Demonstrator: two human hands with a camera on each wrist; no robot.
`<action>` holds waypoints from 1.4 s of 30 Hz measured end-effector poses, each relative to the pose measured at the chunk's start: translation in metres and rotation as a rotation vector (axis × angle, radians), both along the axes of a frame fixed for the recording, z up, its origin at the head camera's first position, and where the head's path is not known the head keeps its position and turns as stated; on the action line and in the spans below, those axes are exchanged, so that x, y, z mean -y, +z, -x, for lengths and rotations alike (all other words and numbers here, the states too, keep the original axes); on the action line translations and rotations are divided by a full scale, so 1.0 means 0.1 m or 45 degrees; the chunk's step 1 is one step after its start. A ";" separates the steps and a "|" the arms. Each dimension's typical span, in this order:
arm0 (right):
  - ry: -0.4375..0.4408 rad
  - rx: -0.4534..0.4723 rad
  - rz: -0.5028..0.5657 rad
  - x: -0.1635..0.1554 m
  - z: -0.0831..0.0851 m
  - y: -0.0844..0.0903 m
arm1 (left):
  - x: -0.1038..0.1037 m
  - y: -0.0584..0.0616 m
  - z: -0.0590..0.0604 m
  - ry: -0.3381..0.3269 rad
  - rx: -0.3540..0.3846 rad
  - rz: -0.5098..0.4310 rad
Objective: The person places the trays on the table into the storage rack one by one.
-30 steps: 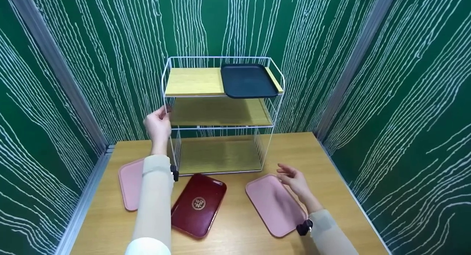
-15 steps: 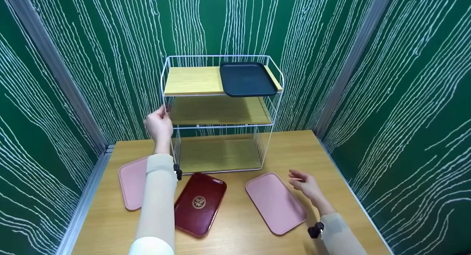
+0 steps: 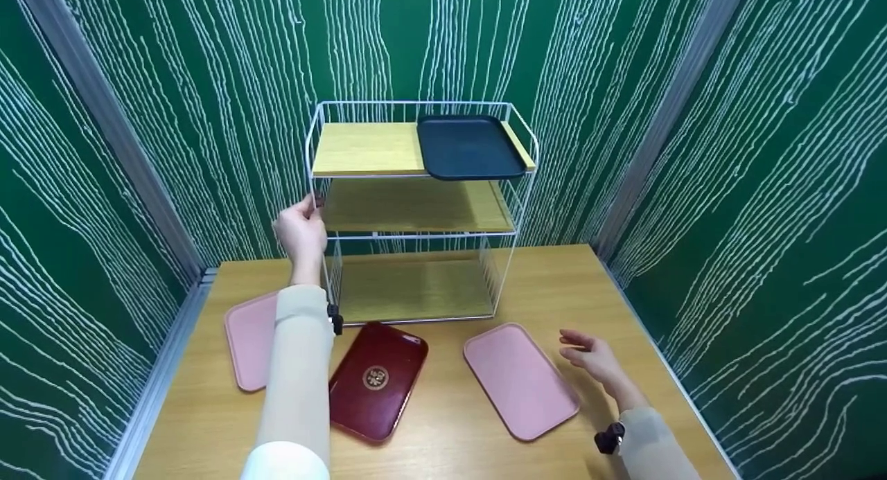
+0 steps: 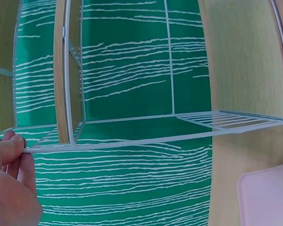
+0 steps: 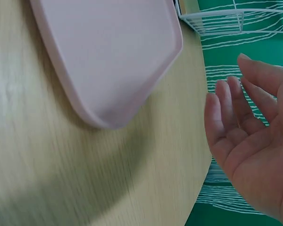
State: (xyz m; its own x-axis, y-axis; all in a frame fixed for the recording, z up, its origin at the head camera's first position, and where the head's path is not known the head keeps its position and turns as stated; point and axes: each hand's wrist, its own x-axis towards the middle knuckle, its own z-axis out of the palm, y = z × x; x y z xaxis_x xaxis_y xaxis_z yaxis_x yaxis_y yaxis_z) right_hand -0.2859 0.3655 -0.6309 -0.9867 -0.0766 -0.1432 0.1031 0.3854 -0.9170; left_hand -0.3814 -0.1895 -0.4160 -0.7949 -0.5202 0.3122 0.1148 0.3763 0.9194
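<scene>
A white wire rack (image 3: pixel 416 210) with three wooden shelves stands upright at the back of the wooden table (image 3: pixel 443 424), its front left post pinched by the left hand (image 3: pixel 301 232). A pale pink rectangular tray (image 3: pixel 520 379) lies flat before the rack's right corner, angled, untouched, beside the right hand (image 3: pixel 596 359).

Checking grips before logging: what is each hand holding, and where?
The left hand pinches the wire rack at its left front upright. The right hand holds nothing.
</scene>
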 end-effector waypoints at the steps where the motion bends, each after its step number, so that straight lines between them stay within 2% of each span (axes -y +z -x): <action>1: 0.014 0.007 -0.007 -0.01 -0.01 0.00 | 0.00 0.00 0.00 -0.002 -0.001 0.001; 8: 0.120 0.028 -0.119 -0.08 -0.05 -0.03 | 0.02 0.00 -0.01 -0.036 0.013 -0.039; 15: 0.139 0.118 -0.251 -0.12 -0.11 -0.10 | 0.04 -0.02 0.01 0.031 -0.059 0.045; 22: 0.110 0.192 -0.239 -0.15 -0.16 -0.16 | 0.05 -0.02 0.02 -0.006 -0.035 -0.002; 38: 0.100 0.212 -0.280 -0.18 -0.21 -0.33 | 0.03 -0.03 0.02 -0.017 -0.022 0.000; 42: 0.093 0.231 -0.249 -0.17 -0.22 -0.36 | 0.02 -0.01 0.01 -0.026 -0.021 -0.017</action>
